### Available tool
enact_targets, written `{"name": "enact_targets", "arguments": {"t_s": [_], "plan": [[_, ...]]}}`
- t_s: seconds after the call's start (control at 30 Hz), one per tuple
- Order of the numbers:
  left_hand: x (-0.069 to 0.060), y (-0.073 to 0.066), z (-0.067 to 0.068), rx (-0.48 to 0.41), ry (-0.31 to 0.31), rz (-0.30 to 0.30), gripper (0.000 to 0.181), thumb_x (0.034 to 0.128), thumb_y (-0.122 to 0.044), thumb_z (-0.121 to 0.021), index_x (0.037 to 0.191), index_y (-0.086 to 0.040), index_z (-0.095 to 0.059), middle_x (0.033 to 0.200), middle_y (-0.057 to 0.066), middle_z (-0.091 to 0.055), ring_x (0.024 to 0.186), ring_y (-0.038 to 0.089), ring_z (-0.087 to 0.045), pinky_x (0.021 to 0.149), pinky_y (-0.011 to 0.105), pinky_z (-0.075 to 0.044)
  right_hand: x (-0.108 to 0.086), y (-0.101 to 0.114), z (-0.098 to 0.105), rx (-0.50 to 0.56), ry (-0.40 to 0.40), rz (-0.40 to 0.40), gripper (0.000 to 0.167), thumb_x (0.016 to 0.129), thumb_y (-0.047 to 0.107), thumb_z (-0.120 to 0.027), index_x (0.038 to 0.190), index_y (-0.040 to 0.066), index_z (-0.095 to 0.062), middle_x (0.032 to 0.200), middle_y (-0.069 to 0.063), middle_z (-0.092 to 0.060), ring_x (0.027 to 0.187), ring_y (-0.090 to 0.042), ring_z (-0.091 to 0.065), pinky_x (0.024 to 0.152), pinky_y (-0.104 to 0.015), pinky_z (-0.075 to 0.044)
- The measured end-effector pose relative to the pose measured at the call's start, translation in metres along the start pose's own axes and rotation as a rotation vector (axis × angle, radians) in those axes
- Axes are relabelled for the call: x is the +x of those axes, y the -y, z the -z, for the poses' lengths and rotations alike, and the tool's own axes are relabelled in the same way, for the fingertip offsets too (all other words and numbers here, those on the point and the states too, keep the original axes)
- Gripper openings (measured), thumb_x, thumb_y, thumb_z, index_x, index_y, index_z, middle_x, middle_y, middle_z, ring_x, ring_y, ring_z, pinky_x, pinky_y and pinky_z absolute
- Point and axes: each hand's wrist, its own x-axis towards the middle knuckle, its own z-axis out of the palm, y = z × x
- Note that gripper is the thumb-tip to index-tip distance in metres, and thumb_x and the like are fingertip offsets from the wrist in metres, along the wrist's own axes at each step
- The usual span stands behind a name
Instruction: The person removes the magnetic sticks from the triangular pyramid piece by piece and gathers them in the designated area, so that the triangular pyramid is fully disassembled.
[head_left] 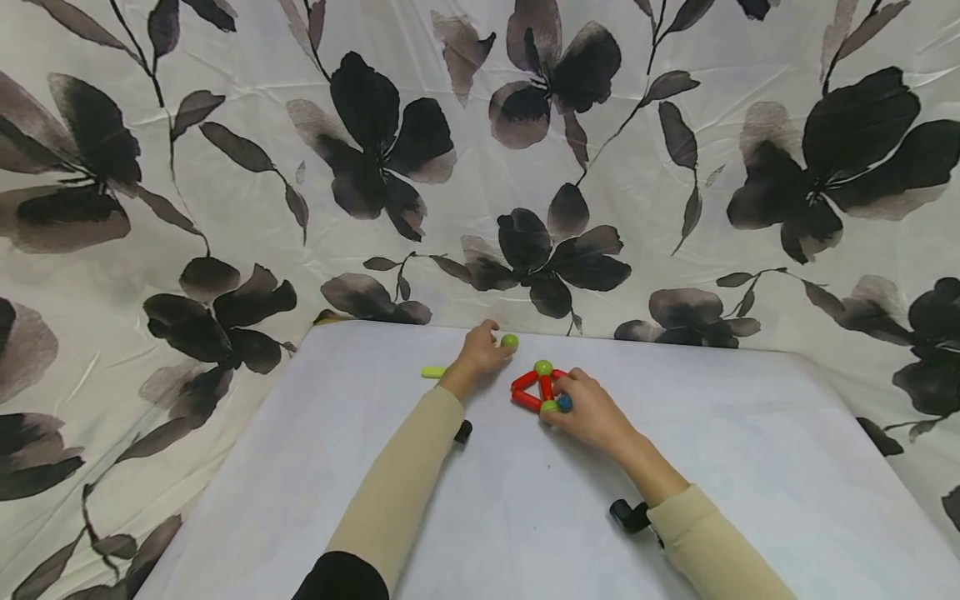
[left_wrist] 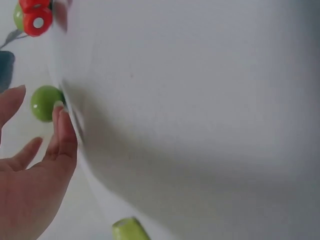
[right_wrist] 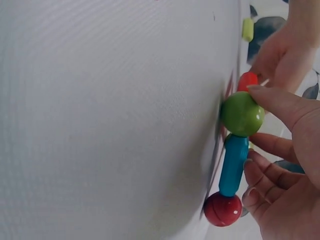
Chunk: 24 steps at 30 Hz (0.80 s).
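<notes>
On the white tabletop stands a magnetic stick-and-ball frame, with red sticks (head_left: 527, 401) meeting at a far green ball (head_left: 543, 367) and a near green ball (right_wrist: 242, 113). From the near ball a blue stick (right_wrist: 233, 167) runs to a red ball (right_wrist: 223, 209). My right hand (head_left: 596, 412) holds this frame, thumb on the near green ball and other fingers beside the blue stick. Farther left, my left hand (head_left: 483, 354) touches a loose green ball (left_wrist: 45, 103) with extended fingertips, its thumb apart from it. The right hand partly hides the frame's right side.
A light green stick (head_left: 432, 372) lies left of the left hand, partly behind the wrist. Floral cloth (head_left: 525, 167) hangs behind the table's far edge. Each wrist carries a small black camera (head_left: 630, 516).
</notes>
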Motion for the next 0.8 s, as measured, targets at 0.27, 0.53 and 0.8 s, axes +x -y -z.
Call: {"name": "enact_targets", "arguments": {"t_s": [0.27, 0.53, 0.8], "plan": [[-0.028, -0.006, 0.008, 0.118, 0.038, -0.194, 0.051, 0.0951, -0.019, -0.072, 0.136, 0.006, -0.053, 0.124, 0.023, -0.058, 0.113, 0.033, -0.057, 0.099, 0.043, -0.049, 0.002, -0.004, 0.003, -0.011, 0.011, 0.048, 0.031, 0.084, 0.025, -0.086, 0.104, 0.007, -0.072, 0.098, -0.006, -0.058, 0.086, -0.022, -0.056, 0.079, -0.039, -0.052], [-0.068, -0.011, 0.013, 0.145, 0.236, -0.418, 0.033, 0.0925, -0.009, -0.076, 0.122, 0.003, -0.067, 0.116, 0.015, -0.064, 0.082, 0.019, -0.056, 0.076, 0.028, -0.049, 0.001, -0.005, 0.002, 0.005, 0.017, 0.089, 0.027, 0.083, 0.020, -0.087, 0.099, 0.006, -0.071, 0.094, -0.005, -0.061, 0.085, -0.020, -0.058, 0.081, -0.038, -0.052], [-0.087, -0.005, 0.005, 0.189, 0.321, -0.442, 0.039, 0.0936, -0.011, -0.074, 0.129, 0.002, -0.065, 0.115, 0.010, -0.066, 0.084, 0.020, -0.057, 0.074, 0.025, -0.046, 0.002, -0.006, -0.001, 0.010, 0.003, 0.142, 0.023, 0.083, 0.016, -0.087, 0.094, 0.006, -0.070, 0.088, -0.002, -0.062, 0.081, -0.021, -0.059, 0.078, -0.037, -0.051]]}}
